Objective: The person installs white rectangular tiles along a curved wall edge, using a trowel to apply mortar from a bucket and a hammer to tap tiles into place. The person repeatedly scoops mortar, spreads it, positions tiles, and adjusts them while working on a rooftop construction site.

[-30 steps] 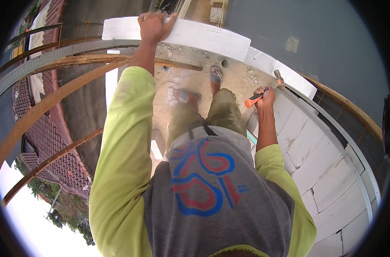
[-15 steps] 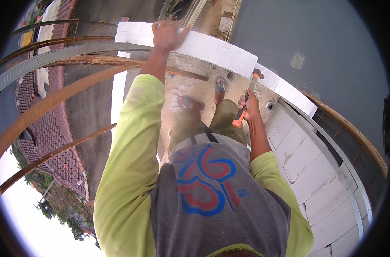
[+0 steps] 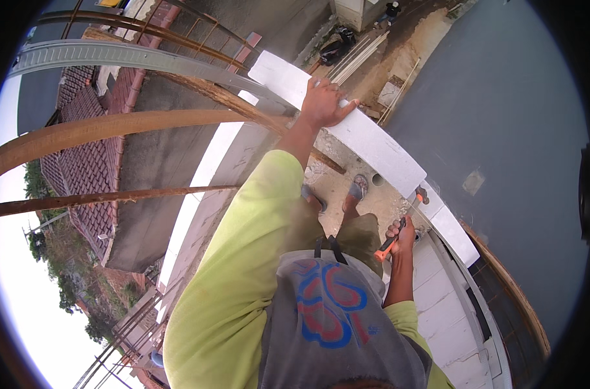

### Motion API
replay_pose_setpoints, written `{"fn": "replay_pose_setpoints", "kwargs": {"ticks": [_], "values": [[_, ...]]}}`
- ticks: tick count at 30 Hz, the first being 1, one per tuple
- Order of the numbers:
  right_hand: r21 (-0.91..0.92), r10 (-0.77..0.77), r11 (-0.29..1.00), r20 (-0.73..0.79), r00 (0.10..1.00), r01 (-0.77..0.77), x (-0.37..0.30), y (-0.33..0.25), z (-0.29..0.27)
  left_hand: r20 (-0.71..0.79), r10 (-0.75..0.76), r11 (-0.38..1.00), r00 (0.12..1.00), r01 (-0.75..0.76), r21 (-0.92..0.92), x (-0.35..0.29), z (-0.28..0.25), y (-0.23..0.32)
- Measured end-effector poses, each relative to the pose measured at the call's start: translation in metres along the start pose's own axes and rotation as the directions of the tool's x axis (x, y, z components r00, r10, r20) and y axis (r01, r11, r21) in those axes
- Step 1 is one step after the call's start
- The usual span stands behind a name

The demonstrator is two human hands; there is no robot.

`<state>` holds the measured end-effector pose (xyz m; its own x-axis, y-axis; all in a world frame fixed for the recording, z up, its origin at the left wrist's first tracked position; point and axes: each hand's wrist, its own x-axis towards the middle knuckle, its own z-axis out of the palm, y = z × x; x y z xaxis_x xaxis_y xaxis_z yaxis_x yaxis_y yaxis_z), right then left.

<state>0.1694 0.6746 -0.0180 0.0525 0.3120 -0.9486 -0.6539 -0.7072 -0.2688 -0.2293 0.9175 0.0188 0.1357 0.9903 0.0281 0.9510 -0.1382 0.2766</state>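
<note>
Closed grip noted at the right hand (image 3: pixel 405 236): fingers wrapped round the handle of one hammer (image 3: pixel 386 247), orange and black, with the butt showing below the fist. Hammer lies aslant, butt toward lower left, its head (image 3: pixel 422 195) at upper right, over the row of white blocks by a seam. Contact between head and block cannot be determined.

Left hand (image 3: pixel 325 106) is spread palm-down on the long white block (image 3: pixel 379 146), fingers pointing forward over its top, thumb set apart toward the right.

Count of items: hammer, one. Blocks in the row, three: the long one and two shorter white blocks (image 3: pixel 455 238) following it to the right. Sandalled feet (image 3: pixel 358 188), two, on the concrete floor (image 3: pixel 384 206) behind the row. Pipe openings (image 3: pixel 377 180), two, the second partly hidden beside the right hand. At left: one grey metal strip (image 3: pixel 113 55), one rough wooden pole (image 3: pixel 233 102) passing under the left forearm, and two brown bars (image 3: pixel 113 126) below it.

Arm pose: left arm, in a yellow-green sleeve (image 3: pixel 243 240), reaches long and forward, wrist bare. Right forearm is bare, raised close to the body's right side, beside a pale block wall (image 3: pixel 444 324).
</note>
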Motion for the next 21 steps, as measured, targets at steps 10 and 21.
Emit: {"fn": "replay_pose_setpoints", "kwargs": {"ticks": [10, 21], "values": [[-0.431, 0.031, 0.899, -0.114, 0.993, -0.078, -0.056, -0.02, -0.011, 0.056, -0.032, 0.998, 0.998, 0.035, -0.056, 0.0, -0.007, 0.0], [-0.789, 0.051, 0.611, 0.118, 0.992, 0.062, -0.207, -0.061, 0.004, -0.064, 0.031, 0.999, 0.997, -0.029, 0.032, 0.004, 0.007, 0.003]]}}
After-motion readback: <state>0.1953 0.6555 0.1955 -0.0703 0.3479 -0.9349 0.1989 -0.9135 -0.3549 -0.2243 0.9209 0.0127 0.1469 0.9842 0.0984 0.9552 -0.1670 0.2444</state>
